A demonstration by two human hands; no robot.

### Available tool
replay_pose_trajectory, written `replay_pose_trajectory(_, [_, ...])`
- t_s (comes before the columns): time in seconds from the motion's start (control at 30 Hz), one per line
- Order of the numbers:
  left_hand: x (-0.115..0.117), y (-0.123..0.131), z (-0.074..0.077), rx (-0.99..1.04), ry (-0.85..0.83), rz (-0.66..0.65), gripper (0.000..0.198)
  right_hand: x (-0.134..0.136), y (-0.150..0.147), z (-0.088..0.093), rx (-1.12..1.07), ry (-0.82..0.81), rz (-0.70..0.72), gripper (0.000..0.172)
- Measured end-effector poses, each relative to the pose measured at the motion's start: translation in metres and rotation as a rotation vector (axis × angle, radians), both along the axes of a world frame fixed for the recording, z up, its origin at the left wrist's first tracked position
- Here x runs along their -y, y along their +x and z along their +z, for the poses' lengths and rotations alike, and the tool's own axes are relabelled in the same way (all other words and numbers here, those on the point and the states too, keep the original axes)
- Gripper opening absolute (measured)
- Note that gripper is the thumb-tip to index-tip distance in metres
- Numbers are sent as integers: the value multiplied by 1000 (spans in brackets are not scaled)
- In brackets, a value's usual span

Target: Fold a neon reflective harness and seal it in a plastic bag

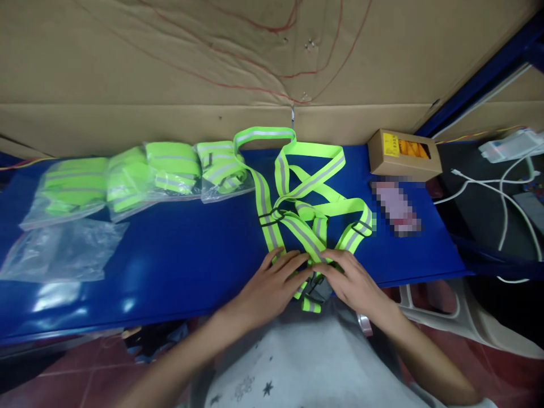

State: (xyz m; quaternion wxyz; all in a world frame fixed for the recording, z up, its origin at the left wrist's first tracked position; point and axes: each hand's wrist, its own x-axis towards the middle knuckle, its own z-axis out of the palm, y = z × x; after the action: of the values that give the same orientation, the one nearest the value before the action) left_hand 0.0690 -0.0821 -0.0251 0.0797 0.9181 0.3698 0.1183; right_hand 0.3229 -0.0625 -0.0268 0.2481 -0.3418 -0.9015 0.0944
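Note:
A lime-yellow reflective harness (301, 231) with grey stripes and black buckles lies in loops on the blue tabletop, reaching up to the cardboard wall behind. My left hand (280, 281) is closed on its straps at the near end, fingers bent over the webbing. Close beside it, my right hand (349, 279) grips the same bunch of straps, fingertips almost meeting the left ones. Below the hands, a short strap end and a black buckle hang at the table's front edge. The fingers partly hide what is pinched between them.
Several clear bags of folded lime straps (172, 161) line the back left. A flat clear bag (63, 252) lies before them. At right are a cardboard box (403, 164), a blurred pink item (396, 205), white cables (505, 209) and a plastic chair (471, 317).

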Motion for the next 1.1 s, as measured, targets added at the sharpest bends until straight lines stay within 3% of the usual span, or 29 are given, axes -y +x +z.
replay_pose_trajectory(0.2, [-6,0,4,-17,149,-1,28,8,18,-2,-236,-23,-11,40])
replay_pose_trajectory(0.33, [-5,0,5,38,236,83,19,3,21,6,-207,-119,37,39])
replay_pose_trajectory(0.43, [-4,-1,2,50,203,100,17,-5,16,11,-46,-147,19,37])
replay_pose_trajectory(0.57, [-2,-6,2,39,119,66,26,-10,11,12,84,-78,-25,32])
replay_pose_trajectory(0.8, [-16,-11,16,74,-43,-42,42,-2,20,6,-179,141,-95,28])
replay_pose_trajectory(0.93, [-29,-12,19,42,17,-103,49,-2,20,3,-27,50,-73,27])
replay_pose_trajectory(1.1, [-32,-12,14,46,98,-144,43,-2,17,4,-104,4,-60,24])
